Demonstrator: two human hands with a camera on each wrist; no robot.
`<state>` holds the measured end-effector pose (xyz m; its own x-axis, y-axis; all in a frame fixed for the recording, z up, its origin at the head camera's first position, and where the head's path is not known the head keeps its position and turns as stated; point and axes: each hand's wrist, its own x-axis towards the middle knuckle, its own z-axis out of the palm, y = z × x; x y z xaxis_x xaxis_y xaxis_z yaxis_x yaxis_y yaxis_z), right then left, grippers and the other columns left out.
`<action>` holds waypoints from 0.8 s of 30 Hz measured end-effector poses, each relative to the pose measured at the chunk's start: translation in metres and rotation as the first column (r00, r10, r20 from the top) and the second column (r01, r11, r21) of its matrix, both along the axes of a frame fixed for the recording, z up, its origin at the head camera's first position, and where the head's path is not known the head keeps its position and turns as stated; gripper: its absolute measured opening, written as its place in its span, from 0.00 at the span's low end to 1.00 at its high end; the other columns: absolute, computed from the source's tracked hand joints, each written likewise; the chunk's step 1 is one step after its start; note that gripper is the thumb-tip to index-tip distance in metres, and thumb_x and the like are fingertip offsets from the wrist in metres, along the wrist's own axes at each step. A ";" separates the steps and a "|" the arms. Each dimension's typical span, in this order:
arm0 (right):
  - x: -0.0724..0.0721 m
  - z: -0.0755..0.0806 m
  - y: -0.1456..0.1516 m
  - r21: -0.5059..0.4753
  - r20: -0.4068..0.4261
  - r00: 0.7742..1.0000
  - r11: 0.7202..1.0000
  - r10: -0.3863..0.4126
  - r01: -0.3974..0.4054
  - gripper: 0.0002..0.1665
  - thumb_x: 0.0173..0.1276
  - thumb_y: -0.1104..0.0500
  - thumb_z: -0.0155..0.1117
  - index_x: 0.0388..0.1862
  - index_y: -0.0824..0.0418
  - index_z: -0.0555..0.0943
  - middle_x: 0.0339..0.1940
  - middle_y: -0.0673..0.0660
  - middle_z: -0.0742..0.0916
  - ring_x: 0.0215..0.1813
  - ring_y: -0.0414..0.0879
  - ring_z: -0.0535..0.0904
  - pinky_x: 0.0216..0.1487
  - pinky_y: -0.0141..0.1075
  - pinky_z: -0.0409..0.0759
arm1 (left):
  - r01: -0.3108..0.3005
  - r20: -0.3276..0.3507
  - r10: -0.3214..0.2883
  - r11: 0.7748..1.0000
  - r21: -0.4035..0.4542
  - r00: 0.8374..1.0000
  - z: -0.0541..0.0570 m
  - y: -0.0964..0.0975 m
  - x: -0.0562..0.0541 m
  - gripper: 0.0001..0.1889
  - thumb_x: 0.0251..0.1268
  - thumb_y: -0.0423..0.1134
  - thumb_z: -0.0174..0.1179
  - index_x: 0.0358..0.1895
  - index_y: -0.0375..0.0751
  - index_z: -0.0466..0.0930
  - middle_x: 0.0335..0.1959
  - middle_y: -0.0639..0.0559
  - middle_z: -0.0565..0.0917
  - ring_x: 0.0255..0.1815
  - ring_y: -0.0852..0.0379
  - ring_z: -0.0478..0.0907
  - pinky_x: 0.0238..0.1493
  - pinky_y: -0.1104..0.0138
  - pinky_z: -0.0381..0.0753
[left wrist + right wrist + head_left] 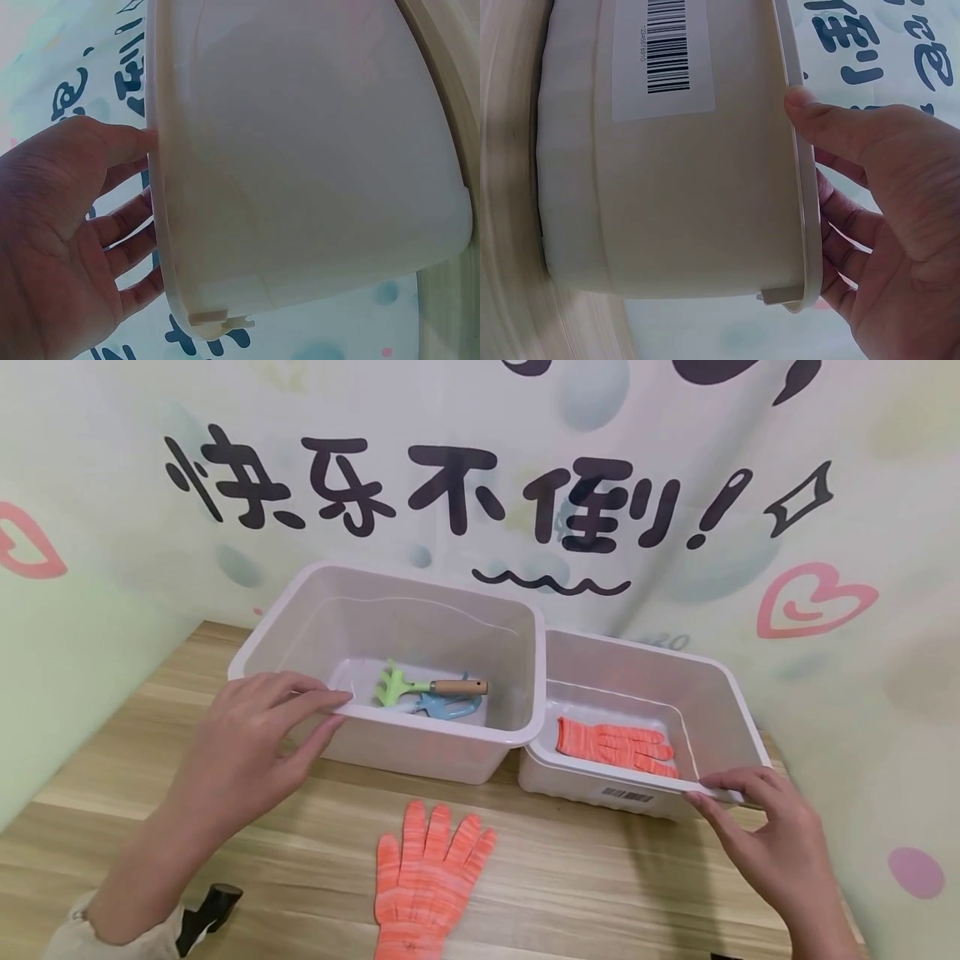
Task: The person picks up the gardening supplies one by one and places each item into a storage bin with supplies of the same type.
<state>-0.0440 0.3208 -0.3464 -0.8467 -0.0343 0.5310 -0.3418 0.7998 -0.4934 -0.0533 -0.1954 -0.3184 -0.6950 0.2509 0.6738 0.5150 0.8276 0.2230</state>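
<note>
Two white plastic bins stand side by side on the wooden table. My left hand (pixel 251 743) pinches the front rim of the left bin (pixel 420 756), thumb outside and fingers over the edge, as the left wrist view also shows. Inside that bin lie a green hand rake (pixel 393 683) with a wooden handle and a blue tool (pixel 448 706) partly under it. The right bin (pixel 577 785) has its front rim pinched by my right hand (pixel 780 835) near the right corner. An orange glove (pixel 611 743) lies flat in it. Another orange glove (pixel 431 885) lies on the table between my arms.
A black object (pixel 210 914) lies beside my left sleeve. Behind the bins hangs a printed cloth (pixel 450 410) with large black characters. A barcode label (pixel 664 60) is stuck on the right bin's front. The wooden table (pixel 585 877) extends toward me.
</note>
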 end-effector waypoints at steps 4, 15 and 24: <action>0.000 0.000 0.000 0.001 0.000 1.000 1.000 0.000 0.000 0.22 0.43 0.73 0.86 0.37 0.54 0.90 0.40 0.27 0.81 0.45 0.20 0.73 0.52 0.14 0.65 | 0.012 0.008 -0.012 1.000 0.008 1.000 0.002 0.001 0.002 0.17 0.55 0.36 0.76 0.51 0.47 0.92 0.46 0.47 0.90 0.51 0.42 0.85 0.51 0.48 0.75; 0.000 0.000 0.001 0.015 0.023 0.999 1.000 -0.025 0.025 0.21 0.45 0.71 0.87 0.37 0.53 0.90 0.40 0.26 0.81 0.46 0.18 0.73 0.52 0.14 0.64 | 0.038 -0.041 -0.039 0.999 -0.016 0.998 0.009 0.013 0.012 0.16 0.57 0.37 0.73 0.51 0.45 0.90 0.37 0.51 0.84 0.35 0.53 0.76 0.34 0.60 0.72; 0.000 -0.001 0.002 0.003 0.014 1.000 1.000 -0.014 0.014 0.22 0.44 0.72 0.86 0.37 0.53 0.90 0.39 0.26 0.81 0.45 0.19 0.73 0.52 0.14 0.64 | 0.077 0.039 -0.076 0.997 -0.026 0.996 0.009 0.031 0.023 0.10 0.59 0.40 0.73 0.43 0.46 0.87 0.36 0.59 0.88 0.33 0.60 0.82 0.35 0.61 0.82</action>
<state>-0.0441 0.3225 -0.3474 -0.8545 -0.0242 0.5189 -0.3239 0.8059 -0.4956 -0.0302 -0.1641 -0.3094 -0.6982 0.3227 0.6391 0.5687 0.7922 0.2212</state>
